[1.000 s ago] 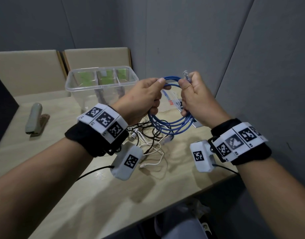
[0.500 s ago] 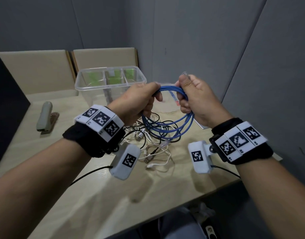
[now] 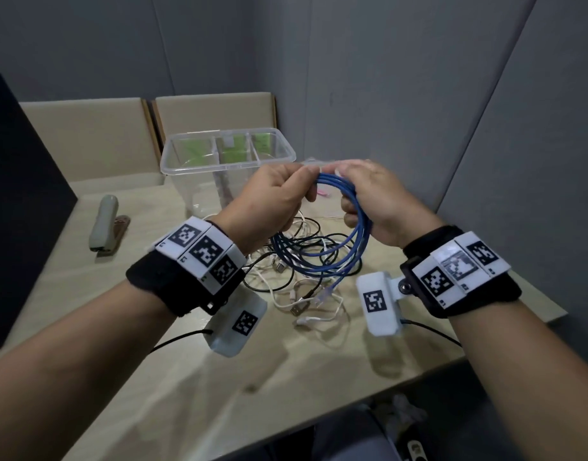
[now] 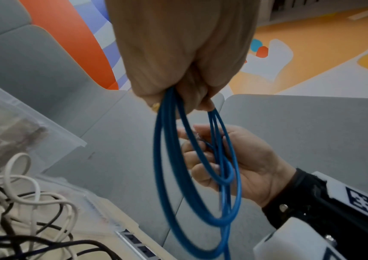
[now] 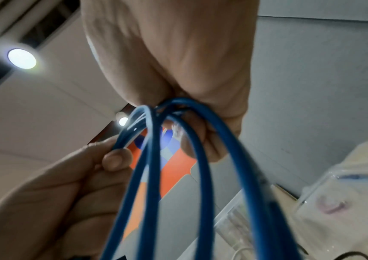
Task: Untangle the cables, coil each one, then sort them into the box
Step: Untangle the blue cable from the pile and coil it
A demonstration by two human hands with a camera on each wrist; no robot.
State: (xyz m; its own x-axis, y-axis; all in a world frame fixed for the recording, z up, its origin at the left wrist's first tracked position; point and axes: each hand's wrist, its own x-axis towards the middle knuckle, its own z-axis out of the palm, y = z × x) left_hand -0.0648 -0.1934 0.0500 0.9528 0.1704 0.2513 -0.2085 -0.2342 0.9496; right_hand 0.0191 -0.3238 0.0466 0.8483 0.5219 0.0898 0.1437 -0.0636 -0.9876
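Note:
A blue cable hangs in several loops above the table, held at its top by both hands. My left hand grips the loops at the upper left; my right hand grips them at the upper right, fingers curled round the strands. The left wrist view shows the blue cable dropping from my left hand, with my right hand behind it. The right wrist view shows the blue cable under my right hand. One clear plug end dangles over the pile. The clear divided box stands behind.
A tangle of black and white cables lies on the wooden table under my hands. A grey stapler lies at the left. A dark panel stands at the far left; grey walls close the back and right.
Both hands have come closer together at the top of the blue coil. The plug end that stuck up from my right hand is no longer visible there.

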